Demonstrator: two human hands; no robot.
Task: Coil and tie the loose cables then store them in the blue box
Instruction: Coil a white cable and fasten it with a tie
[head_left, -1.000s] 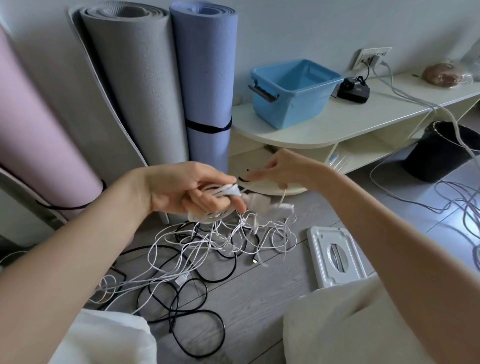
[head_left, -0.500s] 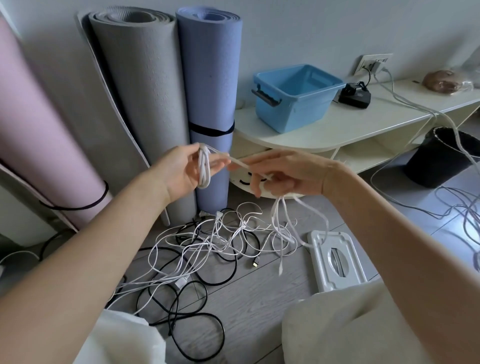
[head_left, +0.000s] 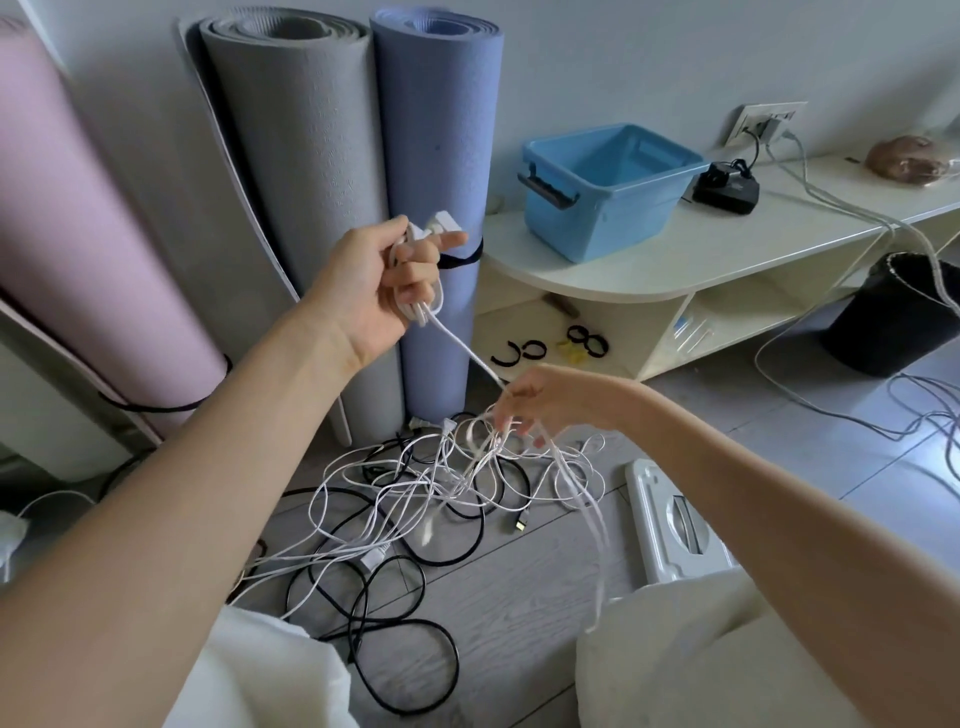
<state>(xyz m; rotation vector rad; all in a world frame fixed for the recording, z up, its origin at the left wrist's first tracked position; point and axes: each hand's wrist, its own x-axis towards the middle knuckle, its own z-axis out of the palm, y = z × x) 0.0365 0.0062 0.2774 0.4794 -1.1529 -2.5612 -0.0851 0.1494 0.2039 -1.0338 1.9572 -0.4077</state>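
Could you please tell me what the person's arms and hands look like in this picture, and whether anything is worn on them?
Both forearms are bare up to the frame edge, with no sleeves in view. The left hand and the right hand wear no gloves, and no rings, watch or bracelets show at either wrist. Fingernails are short; whether they are painted is too small to tell.

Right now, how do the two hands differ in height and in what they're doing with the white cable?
The left hand is raised, gripping a small coil with the plug end on top; the right hand is low, over the floor tangle. The left clutches wound loops; the right's fingers hook loose strands. Both hold the same white cable, stretched between them.
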